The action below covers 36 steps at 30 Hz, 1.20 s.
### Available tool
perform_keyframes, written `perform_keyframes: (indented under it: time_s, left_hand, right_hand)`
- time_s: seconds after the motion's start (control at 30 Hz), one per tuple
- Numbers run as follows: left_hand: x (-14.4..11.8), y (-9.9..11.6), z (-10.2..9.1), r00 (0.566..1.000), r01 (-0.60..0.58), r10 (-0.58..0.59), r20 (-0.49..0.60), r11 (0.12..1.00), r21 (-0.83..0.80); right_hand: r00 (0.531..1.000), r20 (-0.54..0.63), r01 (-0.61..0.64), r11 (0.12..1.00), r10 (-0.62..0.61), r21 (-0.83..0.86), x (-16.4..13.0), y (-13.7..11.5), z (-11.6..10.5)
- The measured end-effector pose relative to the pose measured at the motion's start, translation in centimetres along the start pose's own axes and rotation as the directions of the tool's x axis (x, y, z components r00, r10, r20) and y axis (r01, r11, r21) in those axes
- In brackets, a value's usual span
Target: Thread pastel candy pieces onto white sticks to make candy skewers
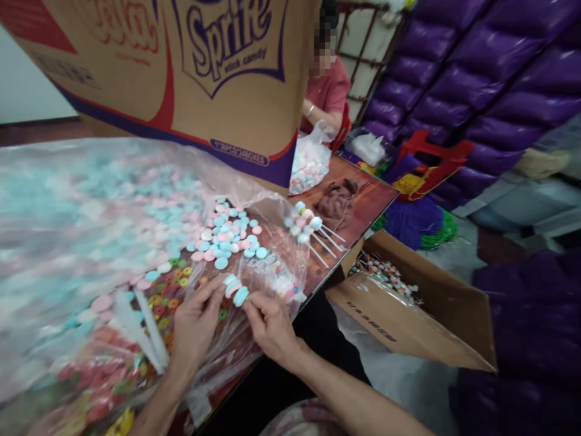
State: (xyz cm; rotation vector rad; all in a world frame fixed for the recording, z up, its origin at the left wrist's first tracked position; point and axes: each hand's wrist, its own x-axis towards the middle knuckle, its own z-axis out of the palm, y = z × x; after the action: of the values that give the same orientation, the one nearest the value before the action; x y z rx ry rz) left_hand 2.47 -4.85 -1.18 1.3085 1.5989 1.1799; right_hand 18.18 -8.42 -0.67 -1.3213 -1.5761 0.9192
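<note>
Pinching a short stack of blue and pink round candy discs (pixel 235 288) between closed fingers of left hand (pixel 196 324) and right hand (pixel 271 330), above clear plastic on the worktop (pixel 363 206).

Your hands have little room: loose candies (pixel 229 239) crowd just ahead, the big box (pixel 181 72) walls off the far side, finished sticks (pixel 313 233) lie right, and only the bare table (pixel 363 200) corner beyond them is open.
</note>
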Motion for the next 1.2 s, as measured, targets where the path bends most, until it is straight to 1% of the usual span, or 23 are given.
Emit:
perform_keyframes:
  time_s: [0.13, 0.2, 0.27, 0.33, 0.4, 0.47, 0.5, 0.57, 0.63, 0.67, 0.7, 0.8, 0.87, 0.97, 1.07, 1.2]
  left_hand:
    - [0.7, 0.2, -0.5, 1.0, 0.024, -0.025, -0.005, 0.999, -0.036]
    - [0.8, 0.5, -0.7, 0.999, 0.033, -0.032, 0.019, 0.998, -0.049]
    - [0.7, 1.0, -0.9, 0.997, 0.028, -0.025, 0.067, 0.999, -0.045]
    - [0.5, 1.7, -1.0, 0.993, 0.01, -0.008, 0.117, 1.0, -0.017]
    - [0.4, 2.3, -1.1, 0.989, 0.003, -0.006, 0.146, 1.0, 0.021]
    - [0.4, 2.7, -1.4, 0.99, 0.003, -0.009, 0.143, 0.999, 0.047]
    - [0.5, 2.8, -1.6, 0.99, 0.003, -0.01, 0.139, 0.999, 0.054]
    - [0.5, 2.6, -2.2, 0.99, 0.015, -0.023, 0.139, 0.998, 0.06]
    - [0.4, 2.1, -2.8, 0.987, 0.052, -0.06, 0.146, 0.997, 0.058]
    - [0.3, 1.9, -3.1, 0.985, 0.079, -0.086, 0.15, 0.995, 0.055]
    - [0.1, 1.7, -3.4, 0.982, 0.109, -0.117, 0.148, 0.992, 0.056]
    - [-0.5, 1.4, -4.2, 0.972, 0.18, -0.189, 0.139, 0.981, 0.075]
    - [-0.8, 1.4, -4.7, 0.973, 0.184, -0.193, 0.123, 0.979, 0.083]
    - [-1.2, 1.1, -5.8, 0.983, 0.169, -0.176, 0.053, 0.979, 0.118]
    - [-1.6, 0.3, -7.1, 0.984, 0.176, -0.173, -0.03, 0.971, 0.16]
    - [-2.1, -0.9, -8.2, 0.985, 0.171, -0.167, -0.041, 0.97, 0.171]
  right_hand:
    - [0.998, 0.03, 0.054, 0.998, -0.054, -0.01, -0.2, -0.2, -0.7]
    - [0.994, 0.037, 0.101, 0.992, -0.098, -0.078, -0.6, -0.3, -1.6]
    - [0.988, 0.042, 0.151, 0.975, -0.146, -0.165, -1.0, -0.4, -3.1]
    - [0.977, 0.042, 0.211, 0.95, -0.207, -0.23, -1.2, -0.3, -5.0]
    - [0.961, 0.009, 0.268, 0.924, -0.276, -0.272, -0.8, -0.1, -7.4]
    - [0.947, -0.078, 0.274, 0.907, -0.313, -0.321, 0.3, 0.4, -10.3]
    - [0.941, -0.138, 0.247, 0.905, -0.31, -0.346, 1.2, 0.8, -11.8]
    - [0.932, -0.271, 0.125, 0.915, -0.24, -0.383, 3.5, 1.9, -14.7]
    - [0.917, -0.364, -0.007, 0.906, -0.164, -0.424, 6.5, 3.4, -17.2]
    - [0.92, -0.374, -0.073, 0.882, -0.122, -0.466, 8.0, 4.3, -18.1]
    - [0.931, -0.356, -0.127, 0.849, -0.076, -0.514, 9.6, 5.1, -18.9]
    - [0.952, -0.306, -0.154, 0.817, -0.029, -0.556, 13.6, 7.3, -20.0]
    - [0.967, -0.256, -0.154, 0.793, -0.002, -0.59, 15.2, 8.2, -20.1]
    - [0.981, -0.186, -0.164, 0.732, 0.052, -0.661, 15.6, 8.7, -20.5]
    - [0.985, -0.135, -0.173, 0.66, 0.109, -0.732, 14.4, 8.4, -21.8]
    - [0.979, -0.07, -0.169, 0.572, 0.19, -0.802, 12.9, 7.6, -24.2]
